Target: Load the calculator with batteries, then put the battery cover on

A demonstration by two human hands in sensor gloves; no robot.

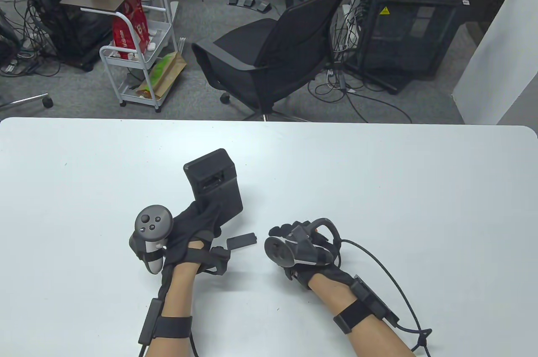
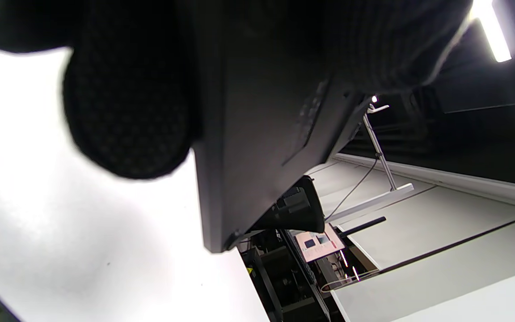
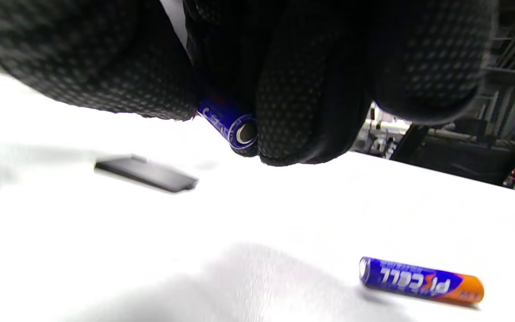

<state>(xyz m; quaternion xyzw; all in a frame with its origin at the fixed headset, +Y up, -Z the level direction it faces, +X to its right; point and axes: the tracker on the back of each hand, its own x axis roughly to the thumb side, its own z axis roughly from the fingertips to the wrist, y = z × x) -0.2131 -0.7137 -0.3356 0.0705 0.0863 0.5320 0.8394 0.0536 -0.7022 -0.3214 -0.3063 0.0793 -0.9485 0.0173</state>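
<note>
My left hand [image 1: 197,222] grips the lower end of the black calculator [image 1: 214,182] and holds it back side up; its open battery bay [image 1: 211,182] shows. The calculator fills the left wrist view [image 2: 257,134], with a gloved finger [image 2: 128,116] beside it. The black battery cover [image 1: 241,241] lies on the table between the hands and also shows in the right wrist view [image 3: 145,174]. My right hand [image 1: 290,233] pinches a blue battery [image 3: 233,125] between its fingertips [image 3: 302,112], just above the table. A second blue and orange battery [image 3: 420,281] lies on the table under that hand.
The white table [image 1: 378,189] spreads wide to both sides and behind the calculator. A cable [image 1: 391,277] runs from my right wrist across the table. A black office chair [image 1: 273,58] stands beyond the far edge.
</note>
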